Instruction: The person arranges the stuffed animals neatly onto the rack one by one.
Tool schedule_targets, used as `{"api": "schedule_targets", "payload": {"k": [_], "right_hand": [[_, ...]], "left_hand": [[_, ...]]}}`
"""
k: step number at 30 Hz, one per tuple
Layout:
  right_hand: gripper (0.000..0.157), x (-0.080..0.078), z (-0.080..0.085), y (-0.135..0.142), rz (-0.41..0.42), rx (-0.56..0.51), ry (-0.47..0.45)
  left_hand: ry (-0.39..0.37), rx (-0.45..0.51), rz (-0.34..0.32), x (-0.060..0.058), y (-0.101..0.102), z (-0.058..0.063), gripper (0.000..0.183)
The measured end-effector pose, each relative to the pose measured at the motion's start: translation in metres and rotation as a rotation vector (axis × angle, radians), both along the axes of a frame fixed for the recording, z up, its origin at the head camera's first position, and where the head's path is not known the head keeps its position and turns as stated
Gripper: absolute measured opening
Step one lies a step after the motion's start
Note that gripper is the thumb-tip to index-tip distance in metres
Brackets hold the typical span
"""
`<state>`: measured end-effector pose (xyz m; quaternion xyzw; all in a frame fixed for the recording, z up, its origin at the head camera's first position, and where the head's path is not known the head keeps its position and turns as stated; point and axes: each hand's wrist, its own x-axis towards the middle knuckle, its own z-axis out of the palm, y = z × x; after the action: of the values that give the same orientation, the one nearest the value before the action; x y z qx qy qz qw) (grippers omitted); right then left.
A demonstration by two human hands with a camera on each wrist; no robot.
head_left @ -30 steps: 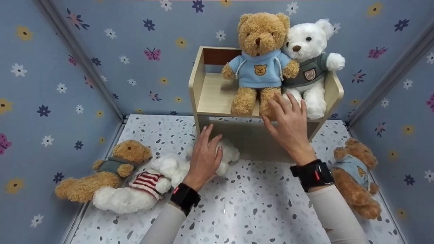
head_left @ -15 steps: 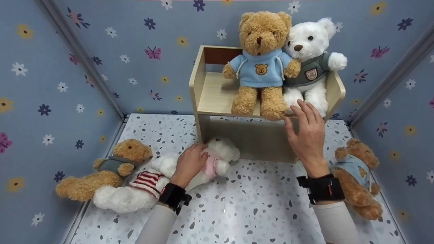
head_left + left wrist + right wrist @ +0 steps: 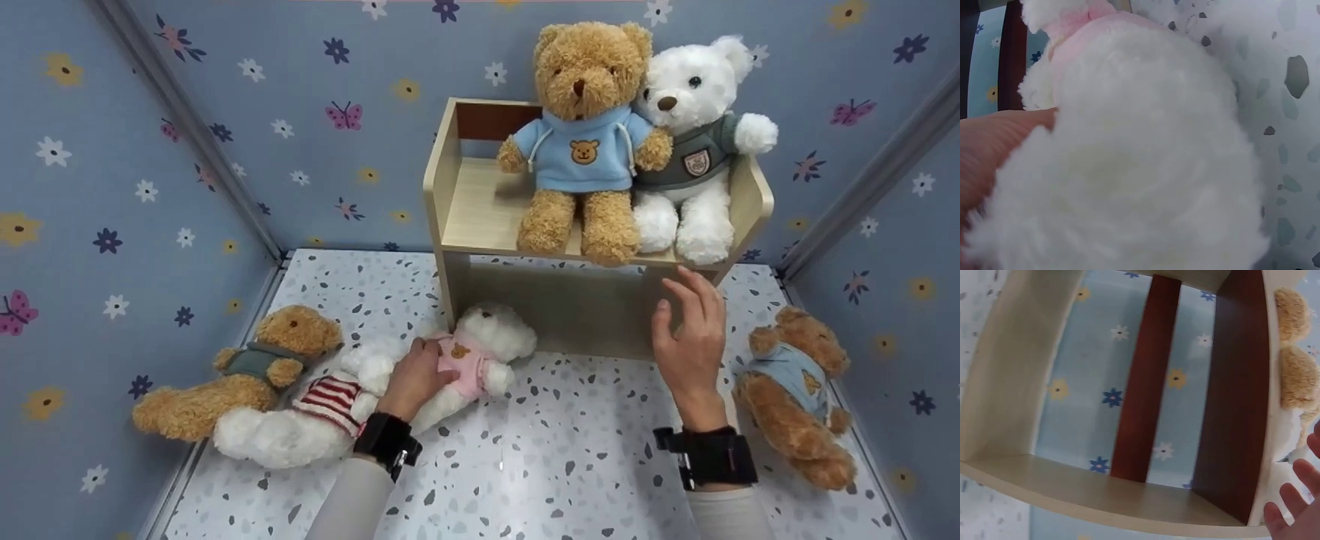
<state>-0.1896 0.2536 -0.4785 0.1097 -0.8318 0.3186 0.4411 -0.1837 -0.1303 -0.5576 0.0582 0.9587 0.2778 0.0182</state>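
Observation:
A white teddy bear in a pink top [image 3: 469, 364] lies on the speckled floor by the shelf's left foot. My left hand [image 3: 420, 375] grips it around the waist, thumb on the near side and fingers over the far side. White fur of this teddy bear [image 3: 1140, 140] fills most of the left wrist view. My right hand [image 3: 691, 334] is raised in front of the shelf, fingers spread and holding nothing. Above it, a brown teddy bear in a blue hoodie [image 3: 585, 157] and a white teddy bear in a grey-green top [image 3: 686, 176] sit on the upper shelf [image 3: 480, 202].
To the left lie a brown teddy bear in a green top [image 3: 255, 367] and a white one in a striped sweater [image 3: 330, 397]. Another brown bear [image 3: 802, 390] lies against the right wall. The shelf's lower compartment [image 3: 1185, 410] has a dark red back bar.
My left hand has come down onto the pink-topped teddy bear and taken hold of it. My right hand has drawn back from the seated bears, to the right and down.

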Motion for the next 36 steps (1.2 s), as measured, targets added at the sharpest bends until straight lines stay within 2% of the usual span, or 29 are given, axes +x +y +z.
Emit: {"api": "schedule_targets", "payload": {"k": [6,10,15,21,24,28,34,36], "right_hand": [[0.023,0.004,-0.034,-0.001,-0.012,-0.023,-0.065],[0.022,0.005,-0.054,-0.004,0.003,-0.023,-0.138],[0.023,0.008,-0.073,-0.009,0.066,-0.035,-0.215],[0.021,0.009,-0.091,-0.014,0.118,-0.002,-0.235],[0.019,0.011,-0.099,-0.018,0.145,0.012,-0.252],[0.018,0.012,-0.107,-0.022,0.200,0.015,-0.294],[0.017,0.015,-0.110,-0.022,0.224,-0.004,-0.347],[0.017,0.016,-0.110,-0.022,0.220,-0.015,-0.365]], "left_hand": [[-0.117,-0.015,0.016,0.002,0.003,0.002,0.076],[-0.175,-0.013,0.008,0.004,0.003,0.003,0.075],[-0.229,-0.002,0.013,0.003,0.003,0.003,0.082],[-0.285,0.000,0.032,0.004,0.009,0.001,0.096],[-0.279,0.003,0.017,0.008,0.015,-0.004,0.082],[-0.225,-0.007,-0.019,0.014,0.021,-0.012,0.060],[-0.154,-0.019,0.020,0.022,0.025,-0.016,0.070],[-0.157,-0.004,0.014,0.025,0.026,-0.017,0.067]]}}
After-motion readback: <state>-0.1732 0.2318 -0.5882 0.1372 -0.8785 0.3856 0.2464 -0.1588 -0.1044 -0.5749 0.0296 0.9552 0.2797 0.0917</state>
